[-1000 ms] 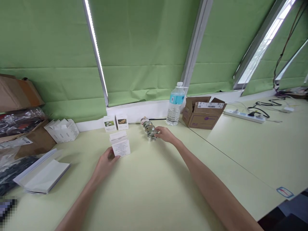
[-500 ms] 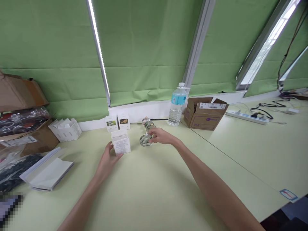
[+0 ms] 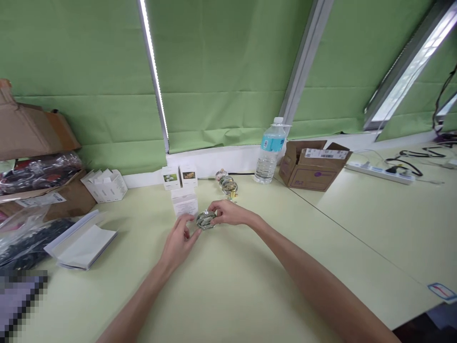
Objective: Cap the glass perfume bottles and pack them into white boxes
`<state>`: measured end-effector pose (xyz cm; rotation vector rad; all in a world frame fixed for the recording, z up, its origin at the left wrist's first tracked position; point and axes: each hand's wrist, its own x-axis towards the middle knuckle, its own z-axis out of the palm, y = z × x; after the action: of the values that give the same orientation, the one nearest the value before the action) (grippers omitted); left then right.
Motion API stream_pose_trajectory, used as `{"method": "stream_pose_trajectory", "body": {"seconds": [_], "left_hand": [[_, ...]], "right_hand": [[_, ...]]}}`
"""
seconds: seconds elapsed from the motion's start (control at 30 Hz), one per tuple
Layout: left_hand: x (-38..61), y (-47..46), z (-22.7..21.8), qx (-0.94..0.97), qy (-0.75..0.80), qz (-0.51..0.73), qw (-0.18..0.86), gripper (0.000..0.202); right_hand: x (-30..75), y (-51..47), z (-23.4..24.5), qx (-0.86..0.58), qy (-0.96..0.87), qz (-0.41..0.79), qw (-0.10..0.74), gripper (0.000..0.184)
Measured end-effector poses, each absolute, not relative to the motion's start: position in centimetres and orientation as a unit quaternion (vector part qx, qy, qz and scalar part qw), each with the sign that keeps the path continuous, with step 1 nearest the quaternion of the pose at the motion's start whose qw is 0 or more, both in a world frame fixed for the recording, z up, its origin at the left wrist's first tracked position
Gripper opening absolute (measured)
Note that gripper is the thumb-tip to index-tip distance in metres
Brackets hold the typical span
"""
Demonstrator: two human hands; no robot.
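My right hand (image 3: 228, 213) grips a round, shiny, glass-like ornament (image 3: 206, 219) with a small metal cap on top, holding it by its right side. Just left of it is my left hand (image 3: 178, 242), thumb and fingers apart around the ornament's left edge; whether they touch it I cannot tell. Behind the left hand stands a white box (image 3: 184, 202) with printed text, its lower part hidden by the fingers. Beyond the right hand, several similar round ornaments (image 3: 229, 186) stand in a row, with a small gold-coloured piece (image 3: 233, 195) in front.
Two small white picture boxes (image 3: 188, 176) stand against the wall. A water bottle (image 3: 270, 151) and an open brown carton (image 3: 314, 166) are at the back right, a power strip (image 3: 380, 172) beyond. Leftward lie white papers (image 3: 84, 245), a white holder (image 3: 105, 186) and bagged goods (image 3: 32, 243).
My right hand has brought one ornament from the row leftward and nearer to me. My left hand has left the white box's side and moved right, beside the ornament. The view has shifted slightly.
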<state>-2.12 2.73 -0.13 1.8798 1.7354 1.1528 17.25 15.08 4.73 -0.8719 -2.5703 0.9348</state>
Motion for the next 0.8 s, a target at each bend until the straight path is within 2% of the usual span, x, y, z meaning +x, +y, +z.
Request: {"method": "stream_pose_trajectory", "body": {"seconds": [0.1, 0.17, 0.23, 0.33, 0.47, 0.67, 0.8], "left_hand": [[-1.8, 3.4, -0.5, 0.643, 0.611, 0.406, 0.219, 0.050], [-1.8, 3.9, -0.7, 0.632, 0.617, 0.406, 0.233, 0.053], [-2.0, 4.3, -0.8, 0.631, 0.622, 0.399, 0.238, 0.048], [-2.3, 4.5, -1.0, 0.639, 0.624, 0.382, 0.237, 0.040], [-2.5, 4.4, -1.2, 0.643, 0.629, 0.372, 0.228, 0.041], [-2.6, 4.3, -1.2, 0.645, 0.634, 0.361, 0.230, 0.041], [-2.5, 4.2, -1.1, 0.647, 0.626, 0.370, 0.231, 0.042]], "right_hand": [[17.4, 15.1, 5.0, -0.277, -0.883, 0.362, 0.115, 0.045], [18.2, 15.6, 5.7, -0.277, -0.880, 0.377, 0.078, 0.046], [19.6, 16.6, 6.5, -0.330, -0.881, 0.333, 0.060, 0.037], [22.0, 18.4, 6.9, -0.441, -0.865, 0.219, 0.095, 0.023], [23.7, 20.3, 5.6, -0.515, -0.836, 0.134, 0.137, 0.028], [22.9, 20.6, 3.0, -0.506, -0.847, 0.104, 0.126, 0.037], [22.4, 20.3, 2.6, -0.502, -0.851, 0.091, 0.119, 0.027]]}}
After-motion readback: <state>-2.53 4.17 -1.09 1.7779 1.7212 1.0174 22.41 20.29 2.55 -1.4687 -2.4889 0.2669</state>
